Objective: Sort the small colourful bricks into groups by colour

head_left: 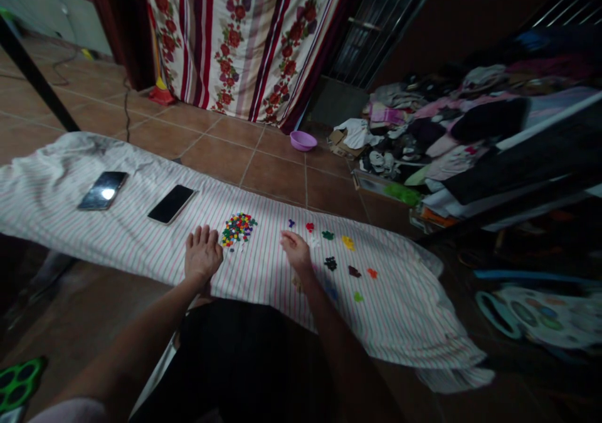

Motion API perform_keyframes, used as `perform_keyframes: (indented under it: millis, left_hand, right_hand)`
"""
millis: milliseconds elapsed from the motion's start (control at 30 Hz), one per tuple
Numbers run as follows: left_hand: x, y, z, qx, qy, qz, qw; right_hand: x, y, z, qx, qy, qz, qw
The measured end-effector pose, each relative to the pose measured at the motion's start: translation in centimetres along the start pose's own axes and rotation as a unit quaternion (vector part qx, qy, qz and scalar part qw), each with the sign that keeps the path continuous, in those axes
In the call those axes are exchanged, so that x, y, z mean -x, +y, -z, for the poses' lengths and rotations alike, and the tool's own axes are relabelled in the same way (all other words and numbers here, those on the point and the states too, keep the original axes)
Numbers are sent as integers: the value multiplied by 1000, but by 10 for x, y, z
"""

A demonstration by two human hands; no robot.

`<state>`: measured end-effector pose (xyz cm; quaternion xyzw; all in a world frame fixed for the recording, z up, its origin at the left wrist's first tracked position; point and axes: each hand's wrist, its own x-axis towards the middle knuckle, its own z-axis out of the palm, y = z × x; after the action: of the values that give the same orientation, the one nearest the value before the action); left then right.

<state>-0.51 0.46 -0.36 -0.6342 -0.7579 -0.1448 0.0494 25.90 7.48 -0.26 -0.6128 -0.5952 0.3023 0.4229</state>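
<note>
A mixed heap of small coloured beads (237,228) lies on a striped cloth (141,247) spread over a low surface. My left hand (202,253) rests flat on the cloth just left of the heap, fingers stretched out. To the right of the heap my right hand (295,248) has its fingers curled together in a pinch; whether a bead is in them is too small to see. Beyond it lie small groups sorted by colour: purple (291,223), red (309,226), green (328,235), yellow (348,242), dark (330,263) and orange (372,273).
Two phones (103,190) (172,203) lie on the cloth at the left. A purple bowl (303,140) sits on the tiled floor by a flowered curtain (244,40). Piled clothes (437,128) fill the right side.
</note>
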Motion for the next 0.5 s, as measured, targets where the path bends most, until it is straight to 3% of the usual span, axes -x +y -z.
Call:
perform_keyframes:
  millis: [100, 233, 500]
  left_hand:
    - [0, 0, 1, 4, -4, -1, 1000]
    - [0, 0, 3, 9, -3, -4, 1000]
    - [0, 0, 1, 26, 4, -4, 1000]
  right_hand:
    - [16, -9, -33, 7, -61, 61, 996]
    - [27, -19, -63, 39, -93, 102, 990]
    - [30, -36, -88, 162, -69, 56, 983]
